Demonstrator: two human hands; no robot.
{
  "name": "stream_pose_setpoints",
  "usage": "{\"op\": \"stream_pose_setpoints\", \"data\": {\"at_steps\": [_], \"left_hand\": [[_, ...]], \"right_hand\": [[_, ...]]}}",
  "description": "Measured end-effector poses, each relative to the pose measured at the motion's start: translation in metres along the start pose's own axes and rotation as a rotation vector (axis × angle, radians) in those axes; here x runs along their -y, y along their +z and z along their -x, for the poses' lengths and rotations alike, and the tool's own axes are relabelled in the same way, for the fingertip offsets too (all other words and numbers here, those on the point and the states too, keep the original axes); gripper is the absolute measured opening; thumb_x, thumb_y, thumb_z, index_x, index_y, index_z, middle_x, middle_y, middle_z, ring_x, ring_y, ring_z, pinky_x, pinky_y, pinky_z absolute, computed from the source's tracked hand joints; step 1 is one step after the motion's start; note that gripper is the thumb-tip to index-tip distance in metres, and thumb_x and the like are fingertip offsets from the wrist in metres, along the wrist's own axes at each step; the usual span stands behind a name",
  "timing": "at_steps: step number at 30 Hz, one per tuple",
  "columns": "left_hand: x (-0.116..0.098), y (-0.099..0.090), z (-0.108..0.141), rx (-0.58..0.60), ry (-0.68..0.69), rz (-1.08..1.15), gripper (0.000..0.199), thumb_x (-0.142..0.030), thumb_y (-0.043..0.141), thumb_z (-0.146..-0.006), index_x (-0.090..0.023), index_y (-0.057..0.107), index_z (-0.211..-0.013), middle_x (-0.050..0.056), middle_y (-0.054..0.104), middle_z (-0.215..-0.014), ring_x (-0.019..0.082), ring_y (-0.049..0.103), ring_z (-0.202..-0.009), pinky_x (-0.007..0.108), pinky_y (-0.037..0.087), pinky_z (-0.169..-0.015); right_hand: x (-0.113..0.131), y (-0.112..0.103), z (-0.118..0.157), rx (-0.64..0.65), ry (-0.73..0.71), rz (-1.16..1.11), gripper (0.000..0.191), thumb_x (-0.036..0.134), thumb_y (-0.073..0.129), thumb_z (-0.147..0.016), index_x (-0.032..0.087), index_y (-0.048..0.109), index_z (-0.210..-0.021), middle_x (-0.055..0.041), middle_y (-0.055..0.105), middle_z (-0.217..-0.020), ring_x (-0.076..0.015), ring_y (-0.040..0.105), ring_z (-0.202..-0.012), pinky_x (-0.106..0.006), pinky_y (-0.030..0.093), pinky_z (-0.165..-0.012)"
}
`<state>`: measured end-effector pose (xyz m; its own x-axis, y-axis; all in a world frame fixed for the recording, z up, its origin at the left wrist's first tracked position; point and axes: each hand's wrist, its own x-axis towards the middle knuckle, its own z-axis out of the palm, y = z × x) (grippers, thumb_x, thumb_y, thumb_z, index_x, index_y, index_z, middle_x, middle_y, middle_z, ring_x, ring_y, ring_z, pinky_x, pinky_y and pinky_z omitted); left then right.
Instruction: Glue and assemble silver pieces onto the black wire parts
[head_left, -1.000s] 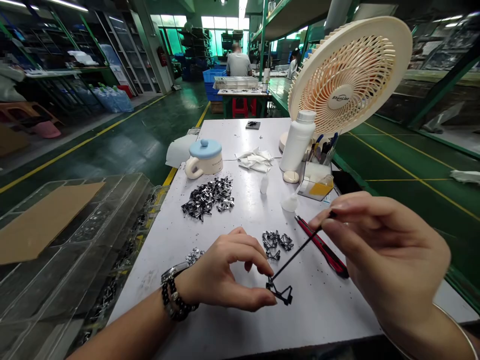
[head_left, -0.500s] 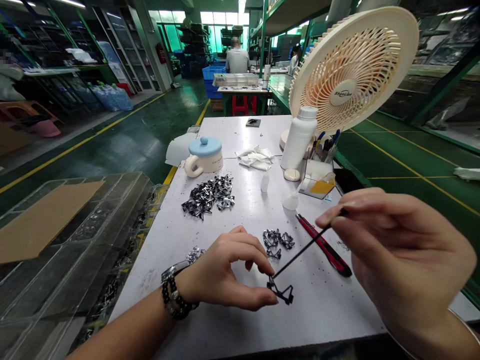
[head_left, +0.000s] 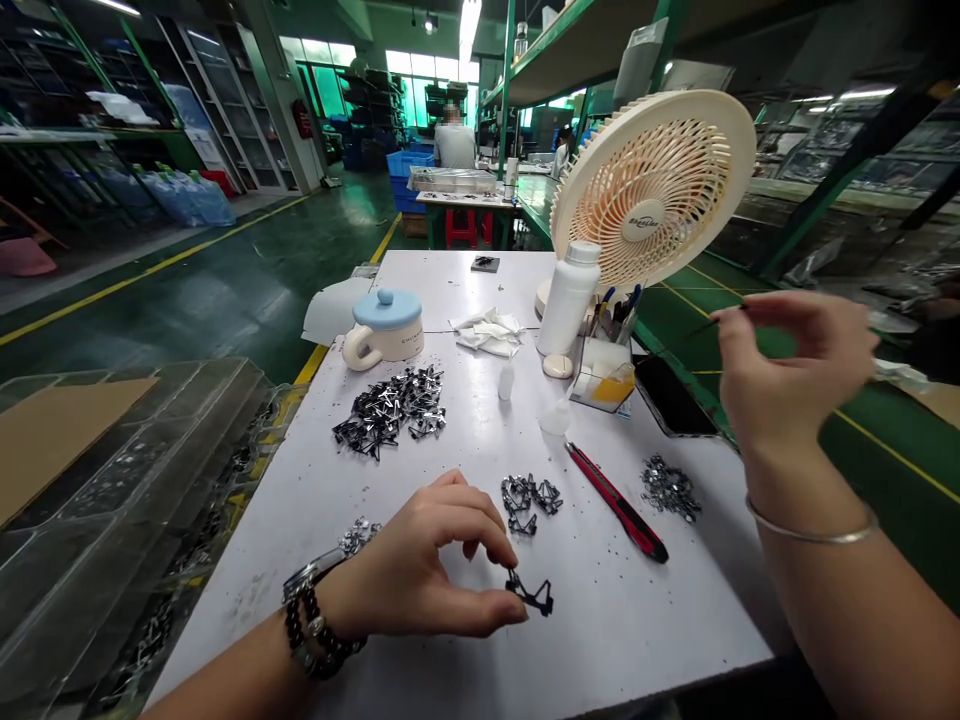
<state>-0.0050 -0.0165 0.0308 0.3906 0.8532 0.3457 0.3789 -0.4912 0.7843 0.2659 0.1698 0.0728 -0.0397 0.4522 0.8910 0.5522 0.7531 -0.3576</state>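
Note:
My left hand [head_left: 442,565] pinches a small black clip part [head_left: 534,596] between thumb and fingertips, just above the white table [head_left: 645,640]. Raised at the right, my right hand [head_left: 795,350] is closed on a thin dark rod [head_left: 705,327], which is blurred and points left, away from the clip part. Beyond my left hand lies a small group of similar black parts [head_left: 529,500]. A larger pile of black and silver parts [head_left: 394,408] sits farther back on the left. Small silver pieces [head_left: 670,487] lie in a heap on the right.
A red and black cutter [head_left: 616,500] lies right of centre. Behind it stand a white bottle [head_left: 570,300], a holder with tools [head_left: 604,375] and a fan [head_left: 652,190]. A lidded mug [head_left: 388,328] is at the back left, a phone [head_left: 675,395] at the right edge.
My right hand has moved up and away to the right with the rod, whose tip was at the clip part. My left hand keeps its pinch. The view has shifted a little.

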Motion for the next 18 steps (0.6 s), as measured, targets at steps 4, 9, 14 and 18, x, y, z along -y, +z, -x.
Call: {"op": "stream_pose_setpoints", "data": {"at_steps": [4, 9, 14, 18], "left_hand": [[0.000, 0.000, 0.000, -0.003, -0.011, -0.023, 0.018, -0.024, 0.076, -0.065, -0.019, 0.064, -0.077, -0.001, 0.063, -0.073, 0.011, 0.052, -0.062, 0.030, 0.037, -0.071], [0.000, -0.002, -0.002, 0.001, 0.001, -0.044, 0.016, -0.024, 0.075, -0.066, -0.019, 0.064, -0.077, -0.001, 0.063, -0.072, 0.011, 0.053, -0.062, 0.029, 0.037, -0.068], [0.001, -0.003, -0.003, -0.017, 0.020, -0.040, 0.016, -0.020, 0.074, -0.066, -0.018, 0.063, -0.078, -0.001, 0.062, -0.071, 0.010, 0.053, -0.063, 0.028, 0.037, -0.067], [0.004, -0.001, -0.003, -0.008, 0.022, -0.033, 0.016, -0.018, 0.073, -0.066, -0.017, 0.063, -0.078, -0.002, 0.063, -0.072, 0.010, 0.053, -0.062, 0.028, 0.037, -0.066]], "right_hand": [[-0.018, 0.020, -0.003, -0.088, 0.026, 0.320, 0.007, 0.029, 0.059, -0.079, 0.024, 0.060, -0.085, -0.0022, 0.064, -0.082, -0.0228, 0.055, -0.082, -0.046, 0.031, -0.087], [-0.027, 0.031, 0.003, 0.057, 0.050, 0.347, 0.012, 0.028, 0.061, -0.075, 0.022, 0.061, -0.086, -0.0015, 0.065, -0.081, -0.0219, 0.055, -0.082, -0.041, 0.031, -0.081], [-0.026, 0.001, 0.027, 0.356, 0.115, 0.465, 0.020, 0.035, 0.052, -0.081, 0.022, 0.060, -0.094, -0.0056, 0.062, -0.098, -0.0228, 0.051, -0.089, -0.037, 0.026, -0.075], [-0.027, -0.022, 0.060, 0.671, 0.099, 0.465, 0.018, 0.035, 0.052, -0.080, 0.026, 0.067, -0.078, -0.0029, 0.064, -0.091, -0.0232, 0.050, -0.086, -0.035, 0.023, -0.067]]}}
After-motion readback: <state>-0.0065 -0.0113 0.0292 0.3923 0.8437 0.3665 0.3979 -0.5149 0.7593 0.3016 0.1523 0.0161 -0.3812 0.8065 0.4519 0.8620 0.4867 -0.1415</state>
